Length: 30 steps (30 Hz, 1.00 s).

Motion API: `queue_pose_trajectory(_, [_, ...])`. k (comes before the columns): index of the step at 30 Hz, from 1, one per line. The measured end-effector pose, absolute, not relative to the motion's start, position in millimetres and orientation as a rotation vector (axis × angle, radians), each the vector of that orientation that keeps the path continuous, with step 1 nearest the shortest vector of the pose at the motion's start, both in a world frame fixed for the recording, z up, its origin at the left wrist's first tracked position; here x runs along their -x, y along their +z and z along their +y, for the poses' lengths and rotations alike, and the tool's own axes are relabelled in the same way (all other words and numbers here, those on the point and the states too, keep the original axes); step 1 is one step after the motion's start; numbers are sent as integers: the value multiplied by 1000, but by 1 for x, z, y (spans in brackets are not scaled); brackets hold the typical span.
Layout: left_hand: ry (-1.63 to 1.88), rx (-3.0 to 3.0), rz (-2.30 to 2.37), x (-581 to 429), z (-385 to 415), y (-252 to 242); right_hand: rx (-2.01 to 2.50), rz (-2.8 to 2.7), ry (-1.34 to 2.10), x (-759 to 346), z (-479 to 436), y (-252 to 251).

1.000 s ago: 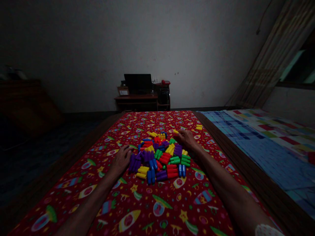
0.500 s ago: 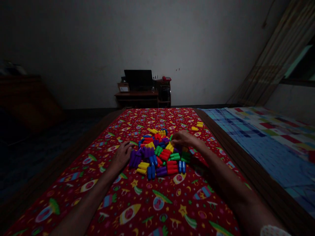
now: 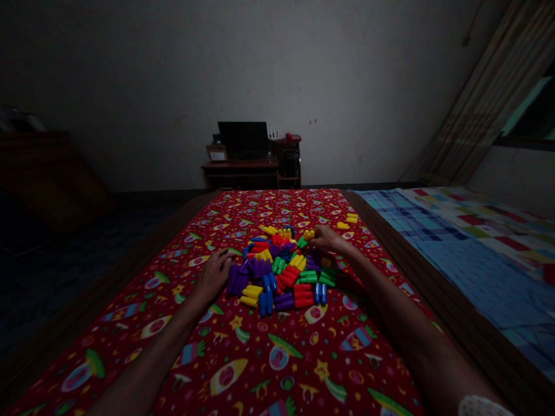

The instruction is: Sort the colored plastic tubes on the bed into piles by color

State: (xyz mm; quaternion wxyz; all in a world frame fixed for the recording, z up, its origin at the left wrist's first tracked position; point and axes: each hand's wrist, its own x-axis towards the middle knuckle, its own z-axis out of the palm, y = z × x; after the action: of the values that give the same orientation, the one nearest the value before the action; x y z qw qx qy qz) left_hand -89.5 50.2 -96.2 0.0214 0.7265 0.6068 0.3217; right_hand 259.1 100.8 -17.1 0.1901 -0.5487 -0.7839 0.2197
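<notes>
A heap of plastic toy building blocks in red, yellow, green, blue and purple [image 3: 285, 300] lies on the red patterned cloth [image 3: 260, 358]. Left of the heap, my left hand [image 3: 214, 271] rests on the cloth with fingers loosely stretched, close to a purple block [image 3: 237, 280]; it holds nothing. At the heap's far right side, my right hand [image 3: 328, 239] has its fingertips pinched at a small yellow block [image 3: 309, 234]. A green block [image 3: 302, 242] lies just below those fingertips. Part of the right-hand fingers is hidden behind the hand itself.
Some yellow blocks [image 3: 347, 222] lie apart at the far right of the cloth. Beyond stand a desk [image 3: 240, 166] and a dark monitor [image 3: 243, 137]. To the right is a blue checked sheet [image 3: 416, 248]; a wooden cabinet [image 3: 47, 167] stands at the left.
My right hand has moved slightly right and away from me, with the yellow block now showing at its fingertips. Blocks beneath it are uncovered. My left hand has stayed in place.
</notes>
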Motion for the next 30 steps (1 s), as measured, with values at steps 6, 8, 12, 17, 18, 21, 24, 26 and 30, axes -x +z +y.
queue_pose_trajectory(6, [945, -2255, 1872, 89, 49, -93, 2041, -1869, 258, -323, 110, -23])
queue_pose_trajectory(8, [931, -2253, 1876, 88, 49, -92, 2128, -1769, 129, -340, 109, -25])
queue_pose_trajectory(12, [960, -2244, 1881, 87, 50, -93, 2083, -1726, -11, -342, 106, -13])
queue_pose_trajectory(17, [973, -2265, 1856, 88, 49, -93, 1591, -2266, 473, -288, 91, 8])
queue_pose_trajectory(18, [965, -2272, 1850, 88, 49, -93, 1474, -2412, 596, -275, 86, 8])
queue_pose_trajectory(21, [971, -2271, 1851, 89, 50, -94, 1251, -2718, 713, -242, 69, 2])
queue_pose_trajectory(24, [1015, -2264, 1863, 89, 51, -97, 1197, -2745, 620, -229, 62, -1])
queue_pose_trajectory(26, [1018, -2269, 1861, 90, 51, -97, 1196, -2695, 599, -234, 65, 1])
queue_pose_trajectory(30, [981, -2270, 1862, 89, 50, -95, 1412, -2432, 408, -271, 86, 4])
